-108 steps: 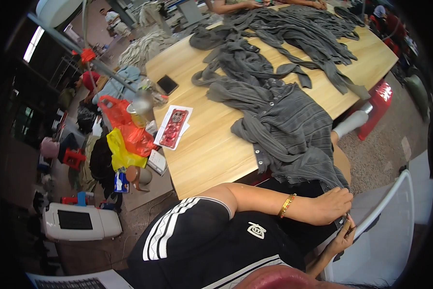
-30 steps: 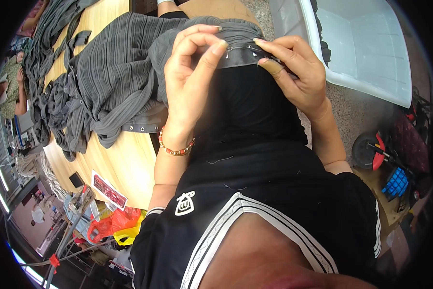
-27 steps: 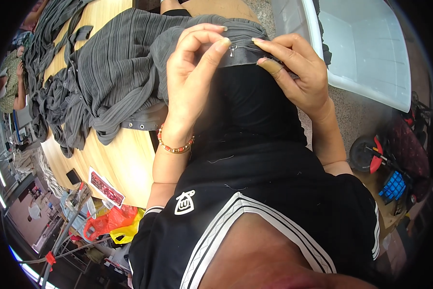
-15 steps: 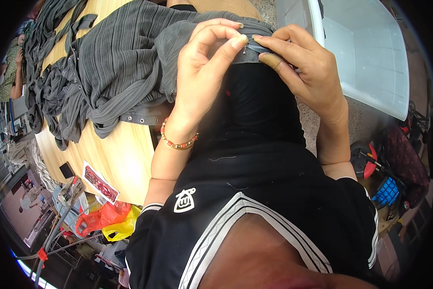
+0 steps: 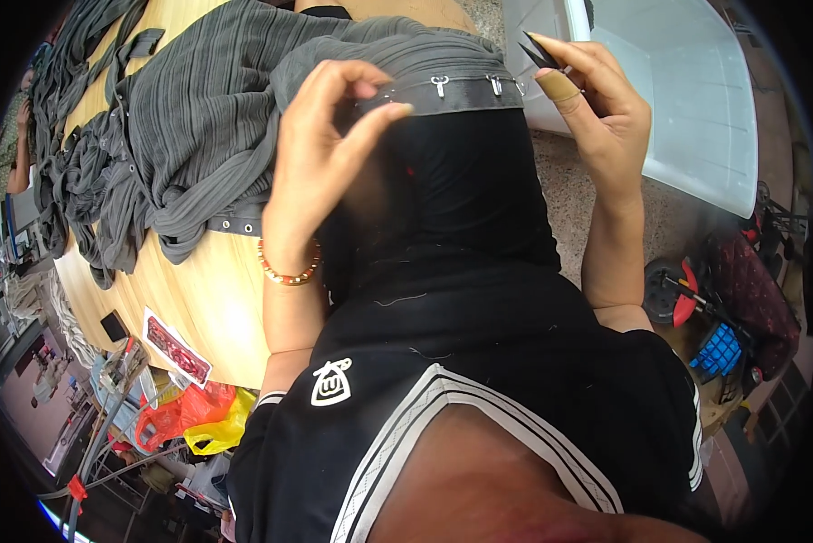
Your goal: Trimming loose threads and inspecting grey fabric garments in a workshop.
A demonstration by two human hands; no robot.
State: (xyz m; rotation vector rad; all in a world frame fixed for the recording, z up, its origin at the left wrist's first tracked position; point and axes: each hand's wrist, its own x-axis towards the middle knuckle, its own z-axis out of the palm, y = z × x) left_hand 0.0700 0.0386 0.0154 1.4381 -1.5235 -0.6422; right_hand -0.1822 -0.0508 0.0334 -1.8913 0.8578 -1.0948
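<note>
A grey ribbed garment (image 5: 203, 90) with a smooth edge band (image 5: 465, 102) lies across my black-clothed lap. Small metal hooks (image 5: 439, 86) sit along this band, at its middle and toward the right end. At the band's left part is my left hand (image 5: 320, 136), thumb and forefinger apart, the other fingers curled and partly blurred. My right hand (image 5: 597, 113), lifted off the cloth to the right, grips a small black two-pointed tool (image 5: 540, 52) whose tips stand apart; whether it is tweezers or snips I cannot tell. A tan cover wraps the right thumb (image 5: 560, 88).
A pale wooden table (image 5: 212, 317) on the left bears much of the garment, a black flat object (image 5: 114, 326) and a red-and-white packet (image 5: 177, 347). Red and yellow bags (image 5: 221, 425) hang below it. To the right stands a translucent white bin (image 5: 696, 100).
My hands have parted: the left moved leftward along the band, while the right drew away to the right with the pointed tool. The hooks between them have come into view.
</note>
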